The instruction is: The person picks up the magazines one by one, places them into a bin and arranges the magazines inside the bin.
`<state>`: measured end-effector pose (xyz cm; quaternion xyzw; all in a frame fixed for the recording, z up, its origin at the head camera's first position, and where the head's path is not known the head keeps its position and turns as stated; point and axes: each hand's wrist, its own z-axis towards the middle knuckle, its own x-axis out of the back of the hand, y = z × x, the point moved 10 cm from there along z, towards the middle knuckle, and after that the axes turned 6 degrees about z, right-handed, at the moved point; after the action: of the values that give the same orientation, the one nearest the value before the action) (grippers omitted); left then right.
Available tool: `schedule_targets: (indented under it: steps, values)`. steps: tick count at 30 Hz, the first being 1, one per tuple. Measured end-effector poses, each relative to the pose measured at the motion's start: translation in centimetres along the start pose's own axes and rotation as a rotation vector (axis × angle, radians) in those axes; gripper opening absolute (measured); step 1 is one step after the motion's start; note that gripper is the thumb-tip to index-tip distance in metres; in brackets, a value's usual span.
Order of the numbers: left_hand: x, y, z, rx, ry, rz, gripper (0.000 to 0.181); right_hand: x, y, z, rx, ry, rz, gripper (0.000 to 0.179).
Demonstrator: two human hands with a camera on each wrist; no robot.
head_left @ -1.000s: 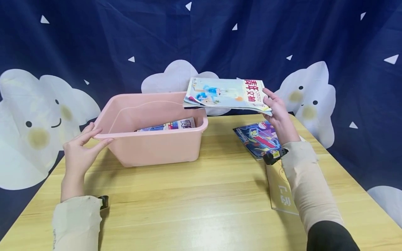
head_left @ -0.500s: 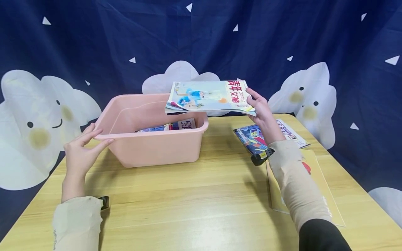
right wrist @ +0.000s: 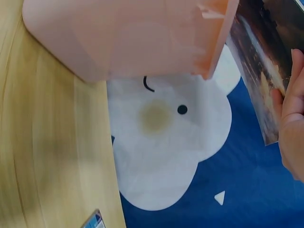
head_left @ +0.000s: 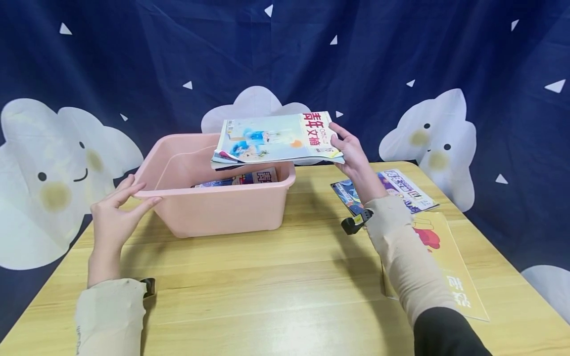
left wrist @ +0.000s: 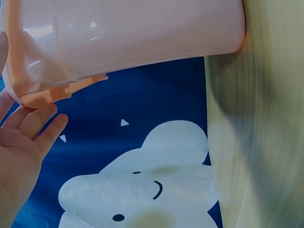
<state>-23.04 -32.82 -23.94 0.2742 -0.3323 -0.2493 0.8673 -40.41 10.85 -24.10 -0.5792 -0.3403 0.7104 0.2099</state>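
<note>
A pink plastic bin [head_left: 222,212] stands on the table, with a colourful magazine [head_left: 264,176] partly visible inside. My left hand [head_left: 113,217] holds the bin's left front corner, thumb in front and fingers at the rim. The left wrist view shows several fingertips [left wrist: 46,111] against that rim. Above the bin's right side, my right hand [head_left: 354,153] grips a pale blue magazine [head_left: 273,141] with red lettering by its right end. Other page edges show under its cover; whether it is one magazine or a stack I cannot tell. Its dark underside appears in the right wrist view.
At the table's right lie a purple and white magazine [head_left: 411,190] and a blue one [head_left: 344,193], partly behind my right arm. Nearer me is a yellow book [head_left: 458,277], also partly covered. A dark blue curtain [head_left: 356,64] with clouds hangs behind the wooden table [head_left: 267,296].
My right hand has carried the pale blue magazine leftward, from beside the bin's right edge to over its opening. More of the magazines and book on the right shows. The left hand stays put.
</note>
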Motion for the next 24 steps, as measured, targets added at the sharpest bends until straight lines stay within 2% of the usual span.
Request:
schedule_targets:
  steps: [18, 24]
  values:
    - [-0.1, -0.2, 0.0, 0.019, -0.007, 0.013, 0.044, -4.5, 3.0, 1.0, -0.032, -0.04, -0.093, 0.046]
    - [-0.1, -0.2, 0.0, 0.036, -0.014, 0.019, 0.044, -5.8, 3.9, 1.6, -0.057, -0.042, -0.158, 0.045]
